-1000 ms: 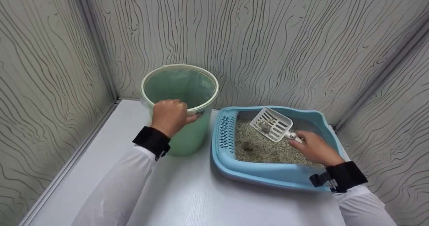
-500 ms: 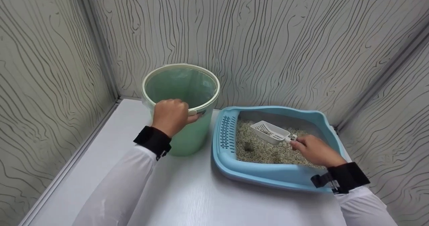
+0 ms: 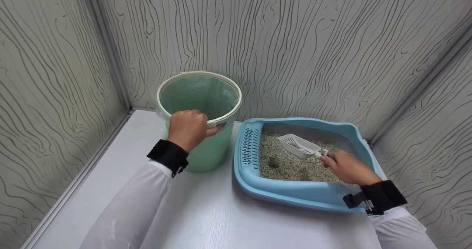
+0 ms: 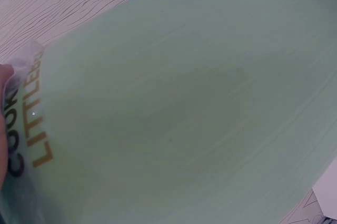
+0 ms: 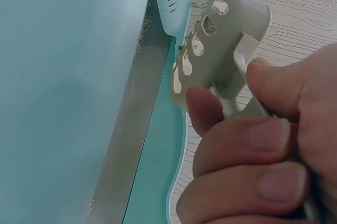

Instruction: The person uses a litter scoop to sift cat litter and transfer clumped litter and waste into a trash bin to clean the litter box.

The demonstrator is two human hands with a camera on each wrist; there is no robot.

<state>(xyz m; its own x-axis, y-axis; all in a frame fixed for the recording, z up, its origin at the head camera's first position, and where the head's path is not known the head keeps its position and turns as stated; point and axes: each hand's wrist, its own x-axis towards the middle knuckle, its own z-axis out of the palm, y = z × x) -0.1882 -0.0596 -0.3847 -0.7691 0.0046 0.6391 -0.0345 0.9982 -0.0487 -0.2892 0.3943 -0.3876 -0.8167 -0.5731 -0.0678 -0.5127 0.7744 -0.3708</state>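
Observation:
A white slotted litter scoop [image 3: 298, 145] is held by its handle in my right hand [image 3: 348, 166], over the litter in the blue litter box [image 3: 295, 190]. Some litter lies in the scoop's tray. In the right wrist view, curled fingers [image 5: 247, 139] and thumb wrap the scoop handle, and the slots of the scoop [image 5: 210, 39] show from below. My left hand [image 3: 188, 129] grips the near rim of a green trash bin [image 3: 206, 153] lined with a clear bag. The left wrist view is filled mostly by the bin's wall [image 4: 184, 97], with printed letters near the rim.
A dark clump [image 3: 273, 162] sits in the litter [image 3: 287, 171]. Bin and box stand side by side on a white table [image 3: 206, 212]. Wood-patterned panels [image 3: 280, 49] rise close behind and at both sides.
The scoop has tipped from facing me to nearly level and come down slightly; the lump seen on it earlier is now mostly hidden. My left hand stays on the bin rim.

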